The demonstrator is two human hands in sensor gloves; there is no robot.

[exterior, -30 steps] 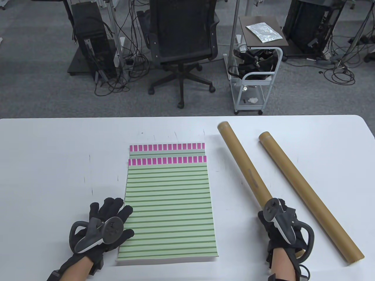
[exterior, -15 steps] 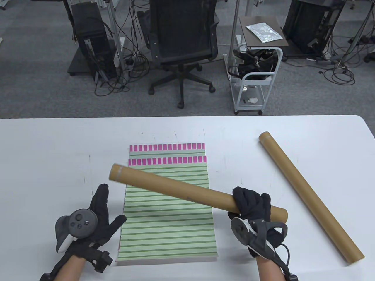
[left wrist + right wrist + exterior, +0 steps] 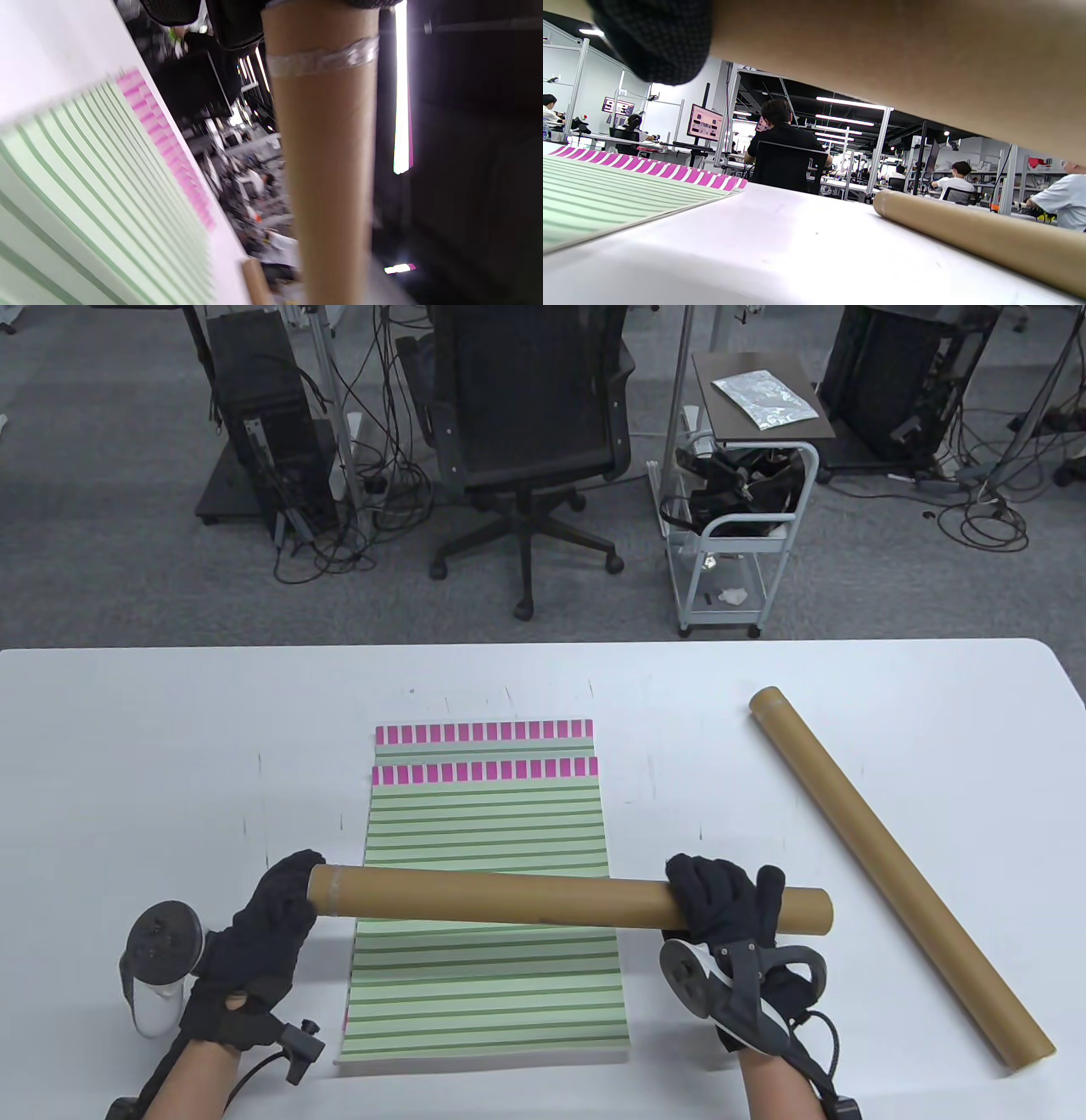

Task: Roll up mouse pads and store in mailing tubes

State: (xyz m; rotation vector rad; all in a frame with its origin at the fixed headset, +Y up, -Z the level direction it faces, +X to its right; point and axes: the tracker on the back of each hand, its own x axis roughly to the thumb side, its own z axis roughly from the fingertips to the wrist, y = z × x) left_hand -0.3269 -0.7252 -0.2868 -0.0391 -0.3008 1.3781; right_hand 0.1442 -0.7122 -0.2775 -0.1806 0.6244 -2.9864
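Since half a second ago the held tube [image 3: 551,899] has swung down to near level, and the left hand [image 3: 254,933] has come in from beside the mats to take its left end. A second ago that tube lay on the table with the right hand over its near end.

Now, in the table view: tube spans lower centre of frame, lifted above the striped mats [image 3: 488,891], which it crosses about halfway down. Right hand [image 3: 721,899] has fingers curled over the tube close to its right end; a short stub sticks out past the hand. Left hand cups the left end, fingers bent against it; how far they wrap I can't tell. Left wrist view shows a band of clear tape [image 3: 322,59] around that end.

Two green-striped mats with pink top edges lie flat, stacked and offset, centre of the white table [image 3: 127,772].

Second tube [image 3: 891,865] lies diagonally at right of frame, on the table, well apart from both hands.

Beyond the table: office chair [image 3: 530,432] top centre, small cart [image 3: 747,517] upper right.
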